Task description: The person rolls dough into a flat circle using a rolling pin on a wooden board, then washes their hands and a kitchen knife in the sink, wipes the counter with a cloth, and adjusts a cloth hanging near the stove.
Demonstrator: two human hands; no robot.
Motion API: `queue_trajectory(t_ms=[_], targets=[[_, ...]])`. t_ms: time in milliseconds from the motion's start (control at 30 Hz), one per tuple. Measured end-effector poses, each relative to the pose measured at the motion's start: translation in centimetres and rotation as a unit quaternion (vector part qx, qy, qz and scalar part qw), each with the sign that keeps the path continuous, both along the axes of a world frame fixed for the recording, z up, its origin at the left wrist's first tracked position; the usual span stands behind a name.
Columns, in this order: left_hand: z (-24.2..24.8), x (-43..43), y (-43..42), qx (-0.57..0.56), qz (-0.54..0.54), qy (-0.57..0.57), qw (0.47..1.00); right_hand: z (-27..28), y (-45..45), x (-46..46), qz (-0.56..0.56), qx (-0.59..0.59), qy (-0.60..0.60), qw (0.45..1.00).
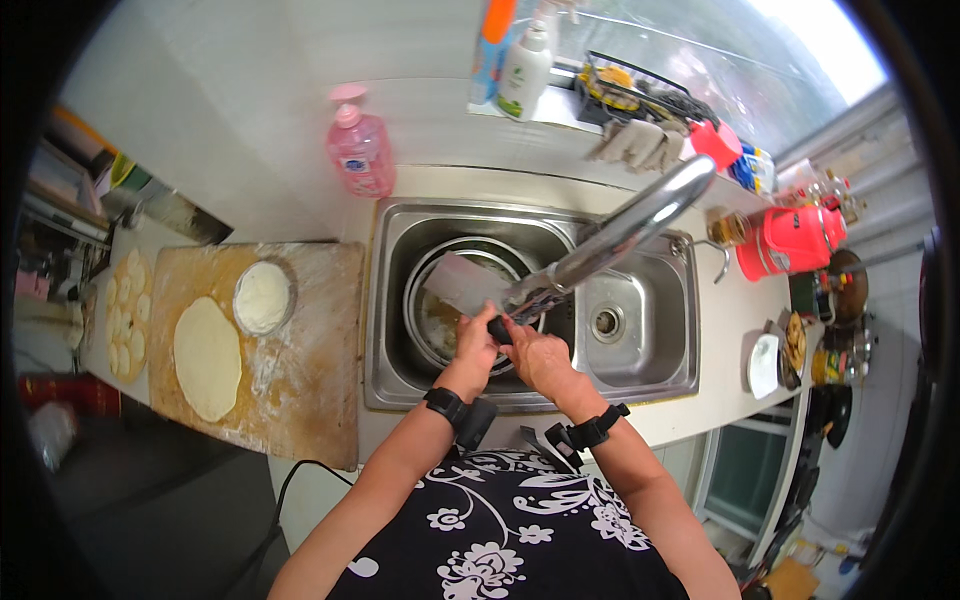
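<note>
Over the left bowl of a steel double sink (705, 300), both my hands are on a cleaver. Its broad blade (461, 283) points up and to the left, and its dark handle (499, 328) lies between my hands. My left hand (474, 351) is at the near side of the handle, close to the blade. My right hand (541, 361) closes on the handle from the right, partly hiding it. Below the blade, a round metal basin (409, 319) holds cloudy liquid. A chrome faucet (637, 221) reaches over the bowl, its outlet just above my hands.
Left of the sink, a floured wooden board (315, 375) carries a flat dough sheet (208, 360) and a bowl of flour (262, 298). A pink soap bottle (361, 154) stands behind. At right are a red thermos (787, 241) and a white dish (763, 366).
</note>
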State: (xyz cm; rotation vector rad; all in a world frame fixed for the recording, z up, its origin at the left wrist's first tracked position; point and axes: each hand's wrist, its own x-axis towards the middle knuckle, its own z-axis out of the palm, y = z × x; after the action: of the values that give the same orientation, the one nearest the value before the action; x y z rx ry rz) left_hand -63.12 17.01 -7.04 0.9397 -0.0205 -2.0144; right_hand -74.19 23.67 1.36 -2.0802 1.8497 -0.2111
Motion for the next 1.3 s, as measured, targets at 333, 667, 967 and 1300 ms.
queue_trajectory(t_ms=[333,667,967,1300], targets=[[1.8,-0.4,-0.9,0.012,-0.092,0.099,0.991,4.5,-0.1,-0.4,-0.157,-0.187,-0.263,0.934],[4.2,1.4,1.2,0.064,-0.091,0.027,0.993,-1.3,-0.8,-10.2,-0.299,-0.046,-0.505,0.809],[6.9,1.9,6.3,-0.054,-0.177,-0.155,0.971,-4.1,-2.4,-19.6,-0.331,-0.053,-0.317,0.887],[9.6,-5.7,10.1,-0.165,-0.364,-0.227,0.888,-2.1,2.7,-22.4,-0.362,-0.072,-0.493,0.788]])
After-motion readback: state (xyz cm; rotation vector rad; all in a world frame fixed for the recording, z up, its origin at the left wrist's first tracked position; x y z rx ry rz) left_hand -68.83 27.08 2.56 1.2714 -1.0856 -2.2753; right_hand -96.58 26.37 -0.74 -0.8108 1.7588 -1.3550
